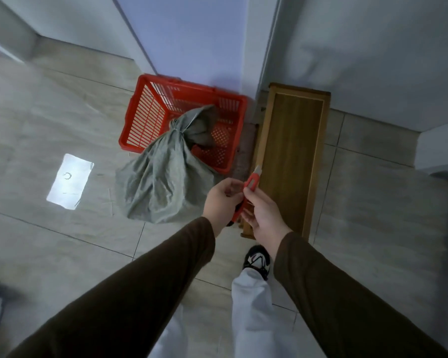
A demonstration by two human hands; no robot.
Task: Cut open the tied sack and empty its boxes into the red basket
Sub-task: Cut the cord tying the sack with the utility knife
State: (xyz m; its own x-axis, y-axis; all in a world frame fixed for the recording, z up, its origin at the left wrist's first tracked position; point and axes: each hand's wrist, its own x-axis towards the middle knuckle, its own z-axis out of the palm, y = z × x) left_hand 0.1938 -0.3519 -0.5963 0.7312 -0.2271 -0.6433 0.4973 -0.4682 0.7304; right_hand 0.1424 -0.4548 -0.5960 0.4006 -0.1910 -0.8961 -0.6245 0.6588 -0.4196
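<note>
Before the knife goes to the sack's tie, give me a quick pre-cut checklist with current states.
1. Utility knife in hand: ok, both the right hand and left hand hold it.
2. Blade extended: ok, tip shows past the red body.
3. Sack still tied: ok, neck bound.
4. Tie reachable: ok, the neck leans over the red basket rim.
5. Basket free of other items: ok, only the sack's top lies in it.
6. Boxes inside sack: cannot tell.
</note>
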